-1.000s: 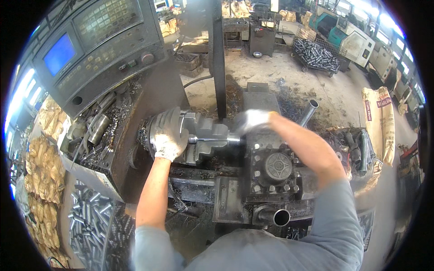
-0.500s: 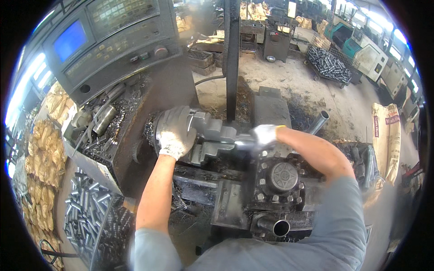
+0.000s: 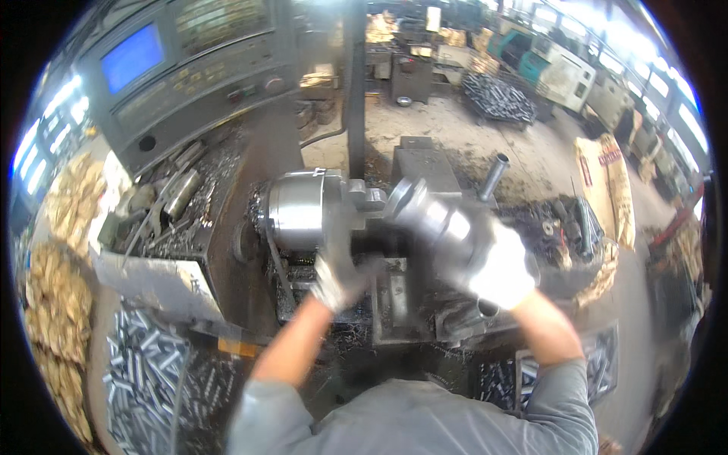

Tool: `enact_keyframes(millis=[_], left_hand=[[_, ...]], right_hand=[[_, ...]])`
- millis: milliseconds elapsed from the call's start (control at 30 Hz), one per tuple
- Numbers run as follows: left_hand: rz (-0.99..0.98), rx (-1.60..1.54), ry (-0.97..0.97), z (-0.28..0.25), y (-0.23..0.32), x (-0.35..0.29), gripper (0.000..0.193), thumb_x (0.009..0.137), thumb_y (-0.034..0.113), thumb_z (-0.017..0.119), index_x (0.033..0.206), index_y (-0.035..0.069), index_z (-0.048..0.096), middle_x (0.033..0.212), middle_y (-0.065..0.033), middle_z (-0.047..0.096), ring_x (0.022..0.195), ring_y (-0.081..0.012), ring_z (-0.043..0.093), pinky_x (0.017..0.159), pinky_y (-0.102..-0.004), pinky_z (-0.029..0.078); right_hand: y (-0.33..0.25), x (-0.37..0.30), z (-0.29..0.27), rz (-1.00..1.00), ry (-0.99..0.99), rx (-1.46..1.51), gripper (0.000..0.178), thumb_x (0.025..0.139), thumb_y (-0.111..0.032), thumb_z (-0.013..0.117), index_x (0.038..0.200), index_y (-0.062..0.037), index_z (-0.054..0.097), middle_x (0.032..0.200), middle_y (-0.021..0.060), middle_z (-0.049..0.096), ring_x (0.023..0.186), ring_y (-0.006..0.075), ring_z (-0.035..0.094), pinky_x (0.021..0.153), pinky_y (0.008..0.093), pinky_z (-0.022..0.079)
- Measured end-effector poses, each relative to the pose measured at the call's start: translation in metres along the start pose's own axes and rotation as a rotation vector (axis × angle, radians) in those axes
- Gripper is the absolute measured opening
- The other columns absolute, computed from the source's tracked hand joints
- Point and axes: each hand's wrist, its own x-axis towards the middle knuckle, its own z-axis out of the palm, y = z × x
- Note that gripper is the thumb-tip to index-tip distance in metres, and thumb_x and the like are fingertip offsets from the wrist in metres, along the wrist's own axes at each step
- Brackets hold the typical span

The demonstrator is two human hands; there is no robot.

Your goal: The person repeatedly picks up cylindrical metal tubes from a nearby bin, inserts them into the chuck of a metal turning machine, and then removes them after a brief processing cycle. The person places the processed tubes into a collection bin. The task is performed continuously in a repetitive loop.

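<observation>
crinkled brown sacks [image 3: 61,284] are stacked at the far left, papery and creased. next come a pile of tubes [image 3: 144,368], short, smooth grey metal lying at all angles, and above them a dark metal control panel [image 3: 189,83] with a flat blue screen [image 3: 133,58]. beside the panel, a trough [image 3: 155,284] with a scuffed pale front holds gritty dark shavings and metal scraps.

the chuck [image 3: 297,211] is a broad, shiny steel drum with stepped blocks on its right face. below and right of it is the left hand [image 3: 339,274], in a pale knit glove; blur hides the fingers, so i cannot tell whether it is open or closed. the metal part [image 3: 438,220], a polished, rounded piece with a ring-like end, slants between the hands, its upper left end near the chuck's blocks. the right hand [image 3: 500,262], in a white glove, grips its lower right end. behind stands a plain grey pipe [image 3: 494,177], tilted.

for writing: the trough's front bears a dark mark, and the tan paper bag [image 3: 607,189] at right carries reddish printed panels, too blurred to read.
</observation>
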Motion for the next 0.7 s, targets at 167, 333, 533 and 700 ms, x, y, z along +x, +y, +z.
enact_keyframes(millis=[167, 333, 533, 700], left_hand=[[-0.867, -1.299, 0.062, 0.071, 0.032, -0.138, 0.061, 0.095, 0.025, 0.082, 0.146, 0.003, 0.055, 0.137, -0.0131, 0.065, 0.127, -0.0274, 0.064, 0.108, -0.0472, 0.053], [-1.212, -1.083, -0.024, 0.094, -0.002, -0.179, 0.051, 0.097, 0.021, 0.081, 0.140, 0.005, 0.059, 0.131, -0.0123, 0.067, 0.121, -0.0256, 0.066, 0.098, -0.0484, 0.058], [-1.226, -1.322, -0.001, 0.091, 0.007, -0.190, 0.059, 0.104, 0.057, 0.059, 0.133, 0.006, 0.066, 0.123, -0.0116, 0.069, 0.115, -0.0285, 0.066, 0.103, -0.0505, 0.054], [-1.172, -1.263, -0.017, 0.048, -0.015, -0.188, 0.055, 0.111, 0.053, 0.047, 0.138, 0.009, 0.066, 0.132, -0.0093, 0.071, 0.124, -0.0280, 0.066, 0.109, -0.0494, 0.051]], right_hand=[[-0.031, -0.108, 0.075, 0.204, -0.362, 0.031, 0.101, 0.072, -0.044, 0.090, 0.154, -0.0051, 0.046, 0.123, 0.0251, 0.068, 0.100, 0.0442, 0.075, 0.086, 0.0513, 0.062], [0.029, -0.177, 0.133, 0.563, -0.857, 0.304, 0.079, 0.078, -0.050, 0.088, 0.137, -0.0030, 0.066, 0.112, 0.0223, 0.078, 0.103, 0.0348, 0.077, 0.091, 0.0462, 0.061], [0.071, -0.230, 0.168, 0.462, -0.791, 0.410, 0.048, 0.080, -0.042, 0.085, 0.096, 0.0014, 0.075, 0.079, 0.0187, 0.073, 0.064, 0.0256, 0.067, 0.062, 0.0445, 0.054], [0.087, -0.375, 0.054, 0.916, -0.619, 0.754, 0.054, 0.073, -0.047, 0.086, 0.098, -0.0009, 0.077, 0.079, 0.0109, 0.076, 0.070, 0.0235, 0.071, 0.063, 0.0420, 0.055]])
